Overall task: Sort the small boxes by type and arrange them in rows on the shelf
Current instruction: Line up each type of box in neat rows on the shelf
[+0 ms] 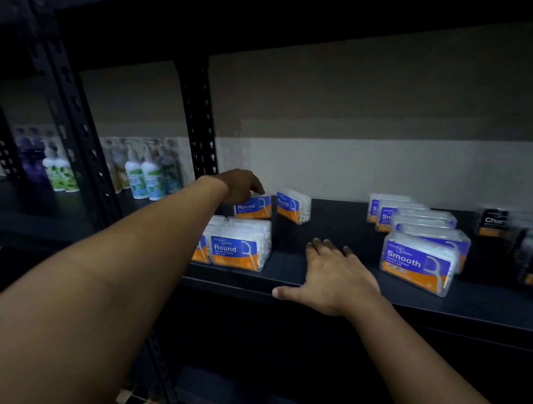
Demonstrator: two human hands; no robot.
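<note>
Clear floss-pick boxes with blue and orange labels stand on a dark shelf (335, 224). My left hand (240, 185) reaches to the back left and grips the top of a "Round" box (254, 207). A second "Round" box (292, 206) stands turned just right of it. Two "Round" boxes (239, 246) sit in front near the shelf edge. My right hand (332, 276) lies flat and open on the shelf front, holding nothing. A row of "Smooth" boxes (416, 262) runs front to back on the right. Black "Char" boxes (492, 223) stand at the far right.
A black perforated upright (198, 121) stands behind my left hand. Pump bottles of lotion (146, 174) fill the neighbouring shelf bay on the left. A pale wall (384, 164) closes the back. Bare shelf surface lies between the "Round" and "Smooth" groups.
</note>
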